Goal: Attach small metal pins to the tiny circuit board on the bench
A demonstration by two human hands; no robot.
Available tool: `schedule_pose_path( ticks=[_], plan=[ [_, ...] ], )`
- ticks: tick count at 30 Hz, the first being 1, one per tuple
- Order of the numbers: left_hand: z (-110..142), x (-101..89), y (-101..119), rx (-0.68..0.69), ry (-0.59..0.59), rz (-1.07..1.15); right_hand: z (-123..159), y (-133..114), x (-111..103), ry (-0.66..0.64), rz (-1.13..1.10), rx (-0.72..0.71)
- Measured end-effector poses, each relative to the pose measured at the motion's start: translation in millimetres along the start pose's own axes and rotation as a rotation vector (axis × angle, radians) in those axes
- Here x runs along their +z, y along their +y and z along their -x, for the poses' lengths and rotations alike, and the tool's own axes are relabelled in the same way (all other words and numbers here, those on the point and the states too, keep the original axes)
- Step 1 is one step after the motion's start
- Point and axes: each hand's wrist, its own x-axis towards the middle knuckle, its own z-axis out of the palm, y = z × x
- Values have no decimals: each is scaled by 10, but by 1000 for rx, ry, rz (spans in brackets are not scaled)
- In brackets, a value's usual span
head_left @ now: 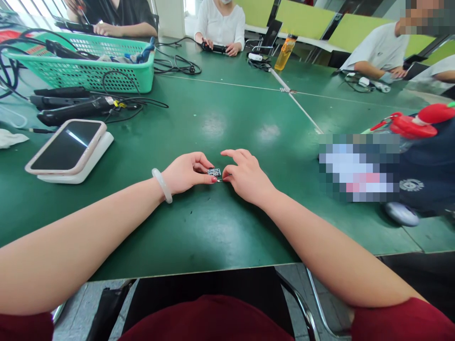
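Observation:
Between the fingers of my left hand (185,171) is a small circuit board (214,172), gripped at its left side by thumb and fingertips. A pale bangle circles that wrist. My right hand (245,174) is close on the board's right, thumb and forefinger pinched at a tiny silvery piece (219,180) by the board's lower edge. I cannot make out what kind of piece it is. The other fingers of the right hand stretch out to the left. Both hands are low over the green table (227,227), near its front edge.
At the left, a phone (67,144) rests on a white box (80,166). Behind it are black hair straighteners (76,108) with cords and a green basket (106,76). A mouse (401,214) and dark bag (426,161) are at the right. Several people sit across the table.

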Motion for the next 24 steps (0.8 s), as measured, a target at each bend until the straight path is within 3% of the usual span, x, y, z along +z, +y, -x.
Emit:
schedule_pose_path(
  ticks=[6,8,12,24],
  plan=[
    [8,4,-14,5,-5,-11,-8,-19,-79,253,-108,171],
    [10,10,-14,8,-2,6,-7,-73,-117,297,-152,154],
    [10,18,-17,16,-2,24,2,-167,-135,255,-142,60],
    [24,38,-1,55,4,-116,4,-190,-95,228,-86,13]
  ],
)
